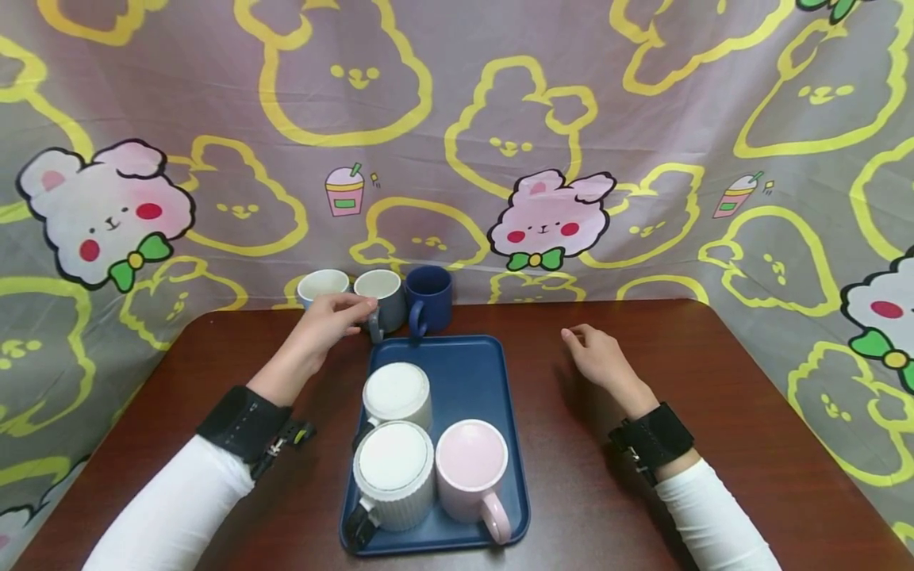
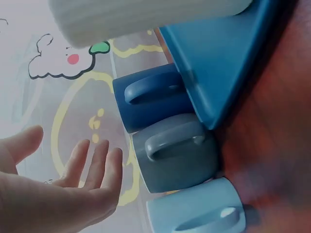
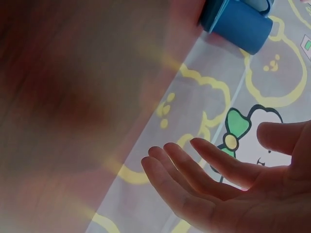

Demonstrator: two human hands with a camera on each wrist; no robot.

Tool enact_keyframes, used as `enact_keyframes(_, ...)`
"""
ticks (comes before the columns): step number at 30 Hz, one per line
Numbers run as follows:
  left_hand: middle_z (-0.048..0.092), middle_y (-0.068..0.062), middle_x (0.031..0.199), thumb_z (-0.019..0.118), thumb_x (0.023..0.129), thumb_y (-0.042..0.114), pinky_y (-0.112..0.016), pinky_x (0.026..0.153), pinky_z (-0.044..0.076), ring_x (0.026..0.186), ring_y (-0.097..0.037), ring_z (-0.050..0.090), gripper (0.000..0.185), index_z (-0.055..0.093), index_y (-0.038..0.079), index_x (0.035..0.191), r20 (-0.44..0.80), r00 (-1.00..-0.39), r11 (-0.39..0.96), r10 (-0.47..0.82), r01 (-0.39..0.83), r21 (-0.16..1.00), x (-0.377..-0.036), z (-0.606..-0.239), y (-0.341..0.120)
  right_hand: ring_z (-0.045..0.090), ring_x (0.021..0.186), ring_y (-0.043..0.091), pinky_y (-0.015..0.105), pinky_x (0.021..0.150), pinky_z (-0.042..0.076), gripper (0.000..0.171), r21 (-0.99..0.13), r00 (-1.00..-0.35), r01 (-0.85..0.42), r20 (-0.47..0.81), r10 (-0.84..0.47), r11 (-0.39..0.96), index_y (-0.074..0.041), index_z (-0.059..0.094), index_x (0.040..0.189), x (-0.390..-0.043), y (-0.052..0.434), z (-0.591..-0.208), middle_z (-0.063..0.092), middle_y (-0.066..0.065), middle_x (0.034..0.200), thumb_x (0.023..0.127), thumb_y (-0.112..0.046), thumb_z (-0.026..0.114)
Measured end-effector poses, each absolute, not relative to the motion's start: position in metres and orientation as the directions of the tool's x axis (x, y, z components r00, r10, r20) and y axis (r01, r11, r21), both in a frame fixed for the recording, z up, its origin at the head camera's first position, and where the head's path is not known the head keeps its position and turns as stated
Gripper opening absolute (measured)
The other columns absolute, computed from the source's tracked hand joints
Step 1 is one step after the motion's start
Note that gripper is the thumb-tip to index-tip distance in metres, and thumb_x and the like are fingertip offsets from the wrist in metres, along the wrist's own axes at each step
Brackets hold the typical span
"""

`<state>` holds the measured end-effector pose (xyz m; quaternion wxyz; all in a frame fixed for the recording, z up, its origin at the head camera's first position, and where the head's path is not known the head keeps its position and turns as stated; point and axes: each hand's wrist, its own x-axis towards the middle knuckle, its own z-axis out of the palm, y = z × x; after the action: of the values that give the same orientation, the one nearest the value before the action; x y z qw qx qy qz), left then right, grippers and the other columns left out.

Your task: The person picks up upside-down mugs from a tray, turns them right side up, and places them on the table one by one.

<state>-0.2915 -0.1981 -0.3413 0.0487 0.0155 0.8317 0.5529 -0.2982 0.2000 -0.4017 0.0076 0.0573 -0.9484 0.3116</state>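
Nearest: blue tray [image 1: 500, 373] on the brown table [image 1: 714, 381], three mugs upside down on it: ribbed white mug [image 1: 394, 474] front left, pink mug [image 1: 473, 469] front right, another white mug [image 1: 397, 394] behind them

Right hand [image 1: 598, 354] rests on the table well right of the tray, fingers loosely extended, holds nothing; right wrist view shows the palm open and bare

Left hand [image 1: 324, 321] is past the tray's far left corner, reaching at the row of upright mugs along the table's back edge. Fingers relaxed and spread in the left wrist view, nothing gripped; fingertips sit near the grey mug [image 1: 382, 299], can't tell if touching

Row, left to right: light blue mug [image 1: 321, 285], grey mug, navy mug [image 1: 429, 297], standing side by side, handles toward the tray

Step in hand, as judged: approach to pick the grey mug, grasp not yet made. Next move would need fingers closing round its body or handle without knocking the two neighbours, then a lift, flip and set-down on the free far part of the tray

Far: bunny-print cloth backdrop [image 1: 500, 103]
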Motion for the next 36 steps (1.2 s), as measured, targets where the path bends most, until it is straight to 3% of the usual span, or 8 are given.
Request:
enact_keyframes(20,0.055,-0.019,0.129,0.062,0.088,0.048,-0.056,0.102,0.037,0.114,-0.039,0.054,0.061,0.054,0.001,0.126,-0.135,-0.985,0.474,0.106,-0.069,0.878,-0.233,-0.363,-0.215,0.052,0.119,0.038,0.050,0.097,0.044,0.050,-0.613,-0.990,-0.135,0.045,-0.136,0.778,0.005,0.045,0.134,-0.296,0.179,-0.401,0.055,0.024,0.128,0.102,-0.033,0.038)
enact_keyframes(36,0.064,-0.011,0.109,0.065,0.087,0.041,-0.038,0.087,0.049,0.100,-0.026,0.058,0.052,0.055,0.002,0.119,-0.187,-0.963,0.504,0.194,-0.066,0.861,-0.207,-0.376,-0.219,0.054,0.117,0.036,0.049,0.097,0.045,0.048,-0.619,-0.986,-0.157,0.051,-0.161,0.770,0.004,0.050,0.130,-0.295,0.160,-0.403,0.058,0.022,0.125,0.102,-0.033,0.040)
